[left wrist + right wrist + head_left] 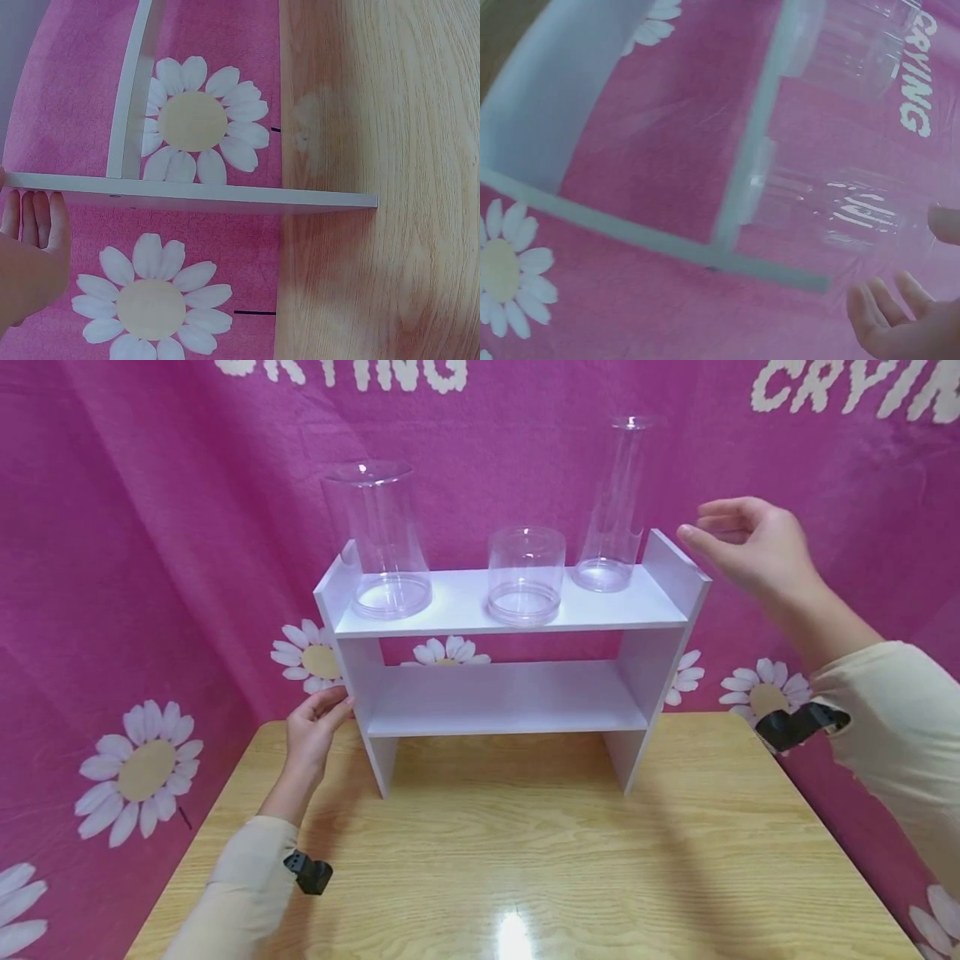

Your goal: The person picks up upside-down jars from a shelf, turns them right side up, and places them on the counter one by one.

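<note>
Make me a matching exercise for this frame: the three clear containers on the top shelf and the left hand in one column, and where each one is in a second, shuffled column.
Things:
1. wide cylinder
2. short jar
3. tall vase
4. left hand

Places:
A. right end of the top shelf, nearest the right hand
B. against the rack's left side panel, near the table
C. left end of the top shelf
D. middle of the top shelf

Pairs: 1-C, 2-D, 3-A, 4-B

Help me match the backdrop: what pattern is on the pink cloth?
White daisies with tan centres on the pink cloth; clearest in the head view.
</note>
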Motion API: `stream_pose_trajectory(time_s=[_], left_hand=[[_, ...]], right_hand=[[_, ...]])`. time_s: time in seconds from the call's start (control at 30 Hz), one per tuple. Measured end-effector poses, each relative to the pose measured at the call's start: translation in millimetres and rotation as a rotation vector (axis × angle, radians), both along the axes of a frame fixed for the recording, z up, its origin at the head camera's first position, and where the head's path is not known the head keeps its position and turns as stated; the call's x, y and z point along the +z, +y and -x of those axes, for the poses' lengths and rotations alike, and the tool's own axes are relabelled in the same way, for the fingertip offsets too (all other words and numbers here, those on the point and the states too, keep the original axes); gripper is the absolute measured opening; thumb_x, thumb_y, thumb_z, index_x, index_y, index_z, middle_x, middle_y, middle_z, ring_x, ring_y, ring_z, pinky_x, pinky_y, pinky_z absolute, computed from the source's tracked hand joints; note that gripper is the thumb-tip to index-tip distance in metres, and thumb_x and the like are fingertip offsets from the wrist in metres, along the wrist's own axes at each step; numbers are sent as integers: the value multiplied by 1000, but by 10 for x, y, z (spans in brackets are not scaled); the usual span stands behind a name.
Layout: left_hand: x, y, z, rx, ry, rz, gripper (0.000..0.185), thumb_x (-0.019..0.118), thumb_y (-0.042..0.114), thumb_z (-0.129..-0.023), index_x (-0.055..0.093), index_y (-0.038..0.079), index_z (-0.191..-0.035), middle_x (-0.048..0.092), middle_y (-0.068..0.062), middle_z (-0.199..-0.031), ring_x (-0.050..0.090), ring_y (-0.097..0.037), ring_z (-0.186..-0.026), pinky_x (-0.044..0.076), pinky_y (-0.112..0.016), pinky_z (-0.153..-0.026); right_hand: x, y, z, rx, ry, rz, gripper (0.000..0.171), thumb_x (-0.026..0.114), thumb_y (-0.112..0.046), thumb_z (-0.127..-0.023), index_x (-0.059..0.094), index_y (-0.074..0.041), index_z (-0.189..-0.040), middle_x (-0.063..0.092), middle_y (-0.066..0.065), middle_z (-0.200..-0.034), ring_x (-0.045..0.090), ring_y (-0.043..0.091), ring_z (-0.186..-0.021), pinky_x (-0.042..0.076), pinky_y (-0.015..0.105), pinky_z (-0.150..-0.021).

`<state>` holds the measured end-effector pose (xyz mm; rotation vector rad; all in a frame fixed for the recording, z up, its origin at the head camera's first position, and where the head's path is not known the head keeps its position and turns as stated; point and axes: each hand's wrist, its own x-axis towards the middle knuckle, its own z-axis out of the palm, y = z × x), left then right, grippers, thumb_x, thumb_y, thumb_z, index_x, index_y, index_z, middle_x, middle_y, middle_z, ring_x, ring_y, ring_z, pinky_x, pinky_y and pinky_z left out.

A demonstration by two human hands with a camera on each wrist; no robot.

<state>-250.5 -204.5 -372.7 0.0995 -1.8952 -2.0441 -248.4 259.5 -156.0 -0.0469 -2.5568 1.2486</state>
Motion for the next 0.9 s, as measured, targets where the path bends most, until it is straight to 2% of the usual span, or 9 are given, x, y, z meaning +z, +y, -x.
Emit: stream_pose_trajectory(time_s=[0.1,0.17,0.3,0.43,0.53,0.7,0.9], left_hand=[[0,-13,-22,-3,-12,-2,12,63,1,-89,64,9,-98,67,23,-77,61,5,-78,55,-14,-76],[3,-21,-35,-2,-21,2,13,63,1,-89,63,6,-101,66,24,-77,62,5,-78,55,-15,-78],[17,-35,-51,-19,-28,11,23,62,3,-90,60,-5,-111,66,24,-78,62,5,-79,55,-14,-79],[29,-37,-47,-28,-25,12,31,62,3,-90,57,-11,-117,66,24,-78,63,5,-78,55,-12,-77],[33,-34,-43,-17,-29,5,31,62,2,-90,57,-11,-117,66,23,-77,62,5,-77,54,-11,-76],[48,-13,-49,2,-47,12,35,61,3,-90,56,-14,-119,64,23,-76,61,7,-76,53,-10,-75],[70,5,-54,7,-81,27,38,61,6,-91,55,-12,-124,62,25,-76,60,6,-76,52,-9,-76]], right_hand=[[164,-96,99,12,-94,-61,73,58,-56,-88,36,-22,-148,39,3,-154,39,25,-141,33,49,-117],[260,-153,169,16,-137,-81,77,58,-58,-87,31,-24,-150,34,6,-157,38,28,-141,31,51,-118],[426,-251,298,17,-187,-40,86,62,-61,-82,25,-27,-152,29,2,-159,37,25,-142,26,49,-121],[545,-335,415,-13,-230,100,95,69,-61,-76,21,-32,-152,23,-7,-161,25,19,-149,15,45,-125],[611,-393,499,-42,-250,208,97,73,-58,-73,21,-35,-152,19,-11,-161,17,16,-151,11,41,-126],[700,-471,635,-54,-256,312,99,78,-50,-72,19,-39,-151,18,-13,-161,17,12,-150,9,34,-127],[745,-562,772,-65,-206,353,104,81,-44,-73,14,-40,-152,15,-13,-161,21,7,-147,13,28,-125]])
